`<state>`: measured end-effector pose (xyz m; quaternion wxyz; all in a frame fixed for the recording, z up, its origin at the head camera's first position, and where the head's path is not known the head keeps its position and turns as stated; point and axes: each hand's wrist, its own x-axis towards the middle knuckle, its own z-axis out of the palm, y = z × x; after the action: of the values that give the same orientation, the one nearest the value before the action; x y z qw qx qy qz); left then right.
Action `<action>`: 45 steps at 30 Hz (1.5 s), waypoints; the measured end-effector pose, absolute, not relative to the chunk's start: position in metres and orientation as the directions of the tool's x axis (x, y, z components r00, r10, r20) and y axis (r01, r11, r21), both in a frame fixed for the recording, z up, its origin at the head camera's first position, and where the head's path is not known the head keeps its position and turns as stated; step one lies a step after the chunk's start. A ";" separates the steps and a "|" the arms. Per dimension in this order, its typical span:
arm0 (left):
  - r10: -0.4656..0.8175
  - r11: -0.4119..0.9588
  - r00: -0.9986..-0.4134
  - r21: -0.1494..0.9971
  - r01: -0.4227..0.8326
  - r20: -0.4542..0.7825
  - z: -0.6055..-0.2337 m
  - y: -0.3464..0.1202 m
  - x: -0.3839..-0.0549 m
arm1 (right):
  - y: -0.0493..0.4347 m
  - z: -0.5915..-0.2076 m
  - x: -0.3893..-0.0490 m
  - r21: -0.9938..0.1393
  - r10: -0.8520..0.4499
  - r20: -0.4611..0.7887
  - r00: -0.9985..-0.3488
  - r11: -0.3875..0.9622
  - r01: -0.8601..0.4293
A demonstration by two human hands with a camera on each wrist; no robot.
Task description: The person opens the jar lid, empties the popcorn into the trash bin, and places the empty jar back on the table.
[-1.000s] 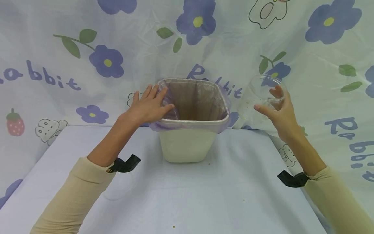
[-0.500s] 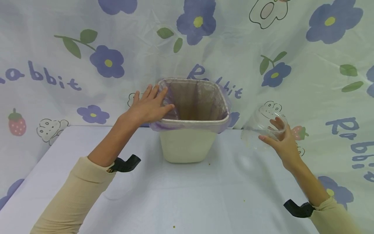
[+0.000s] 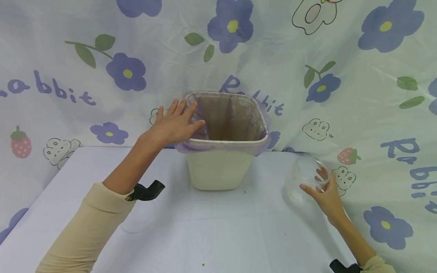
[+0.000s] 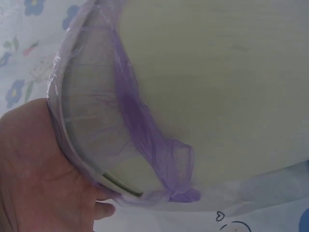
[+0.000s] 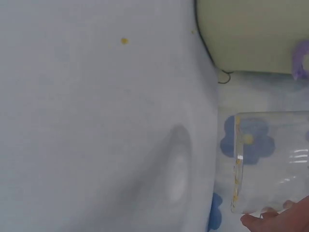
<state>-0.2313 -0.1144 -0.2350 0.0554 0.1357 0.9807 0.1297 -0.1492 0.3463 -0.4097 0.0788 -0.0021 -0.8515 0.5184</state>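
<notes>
A cream trash bin point(image 3: 220, 170), lined with a thin purple trash bag point(image 3: 261, 146), stands upright at the back of the white table. My left hand point(image 3: 174, 123) rests on its left rim with fingers straight and spread over the bag. In the left wrist view, the palm lies against the bag-covered rim. Over the table's right side, my right hand point(image 3: 327, 197) grips a clear plastic jar point(image 3: 304, 172), thumb on the near side and fingers on the far side. The jar's open mouth points up. Yellow bits cling around its bottom in the right wrist view.
A faint clear round lid point(image 3: 134, 229) lies on the table point(image 3: 239, 235) beside the left forearm. Several tiny yellow-brown crumbs point(image 3: 203, 264) dot the cloth. Behind the bin hangs a flowered curtain point(image 3: 170, 68), which also drops along the table's right edge.
My right hand has brought the jar down from bin-rim height, toward the tabletop at the right. My left hand has stayed on the bin's rim.
</notes>
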 end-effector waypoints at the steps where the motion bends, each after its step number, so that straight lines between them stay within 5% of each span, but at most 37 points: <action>1: 0.281 0.929 -0.957 0.270 0.252 -0.073 -0.235 -0.114 -0.231 | 0.348 -0.414 -0.147 -0.884 0.092 0.127 -0.988 0.462 -0.070; 32: 0.285 0.926 -0.956 0.277 0.255 -0.072 -0.232 -0.112 -0.232 | 0.358 -0.456 -0.126 -0.928 0.189 -0.021 -0.982 0.362 0.089; 45: 0.284 0.927 -0.955 0.277 0.253 -0.081 -0.234 -0.116 -0.233 | 0.357 -0.457 -0.120 -0.932 0.138 0.007 -0.990 0.360 0.044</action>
<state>-0.2326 -0.1156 -0.2335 0.0600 0.1370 0.9798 0.1328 -0.1195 0.3567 -0.4572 0.0417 -0.0551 -0.8237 0.5629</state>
